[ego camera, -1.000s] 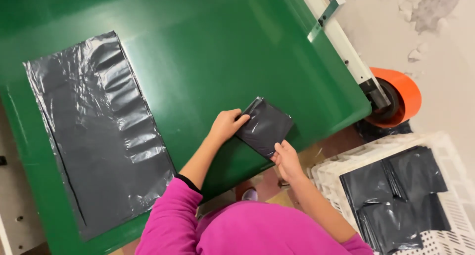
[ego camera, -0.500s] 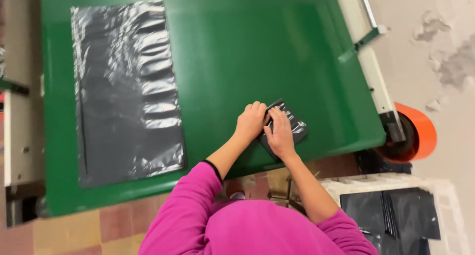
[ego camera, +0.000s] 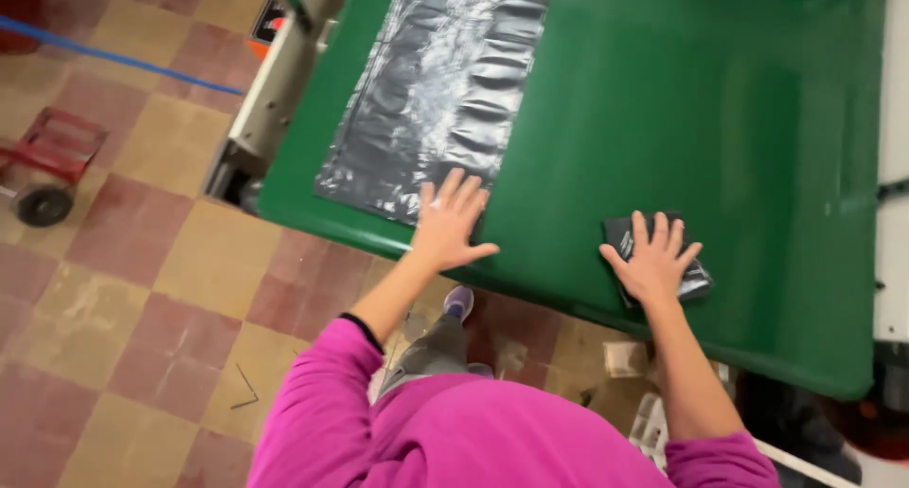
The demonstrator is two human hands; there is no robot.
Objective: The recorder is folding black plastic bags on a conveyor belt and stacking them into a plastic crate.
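Folded black plastic bag [ego camera: 689,272], a small flat packet, lies on the green table [ego camera: 663,100] close to the near edge, toward the right end. Right hand [ego camera: 653,261] lies flat on top of it, fingers spread, palm down, covering most of the packet; only the packet's left corner and right side show past the hand.

Left hand [ego camera: 449,225] is well apart from the right, also flat and spread, resting on the near end of the unfolded black bag [ego camera: 445,90]. That bag lies open and flat, a long wrinkled sheet running from the near edge toward the far edge of the table, along its left side. Whether either bag has anything in it cannot be told; both look flat.

Person wears pink sleeves [ego camera: 322,403]. Beyond the table's left edge: tiled floor [ego camera: 142,261] in red and tan, and a red wheeled cart [ego camera: 47,157].
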